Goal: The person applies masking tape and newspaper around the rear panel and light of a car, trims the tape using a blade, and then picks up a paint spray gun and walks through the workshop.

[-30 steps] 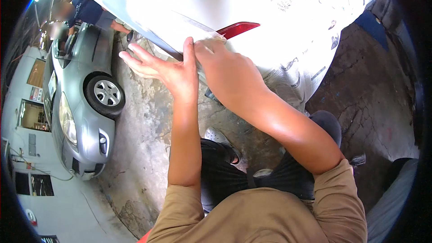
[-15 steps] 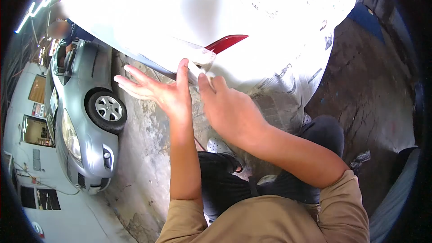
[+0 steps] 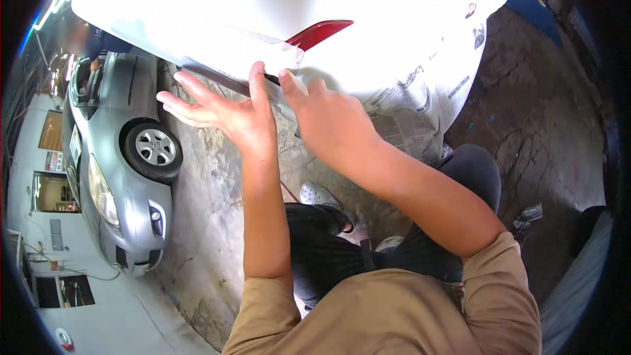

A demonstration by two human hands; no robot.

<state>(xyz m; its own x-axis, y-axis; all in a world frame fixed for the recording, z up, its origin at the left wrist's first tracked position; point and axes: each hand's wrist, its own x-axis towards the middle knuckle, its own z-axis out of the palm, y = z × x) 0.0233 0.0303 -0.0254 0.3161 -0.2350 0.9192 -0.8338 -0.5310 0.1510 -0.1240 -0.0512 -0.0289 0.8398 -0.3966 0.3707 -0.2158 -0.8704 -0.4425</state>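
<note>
Together at white panel (image 3: 197, 13), left hand (image 3: 243, 118) splayed open; right hand (image 3: 332, 118) curled, grip unclear.

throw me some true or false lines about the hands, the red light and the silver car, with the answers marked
1. The left hand has its fingers spread apart. True.
2. The red light is fully hidden under printed paper. False: its red surface is in plain view.
3. The right hand is at the edge of the white bodywork. True.
4. The silver car has its rear end in view. False: its front end shows, with a headlight.
5. The front wheel of the silver car has a spoked rim. True.
</note>
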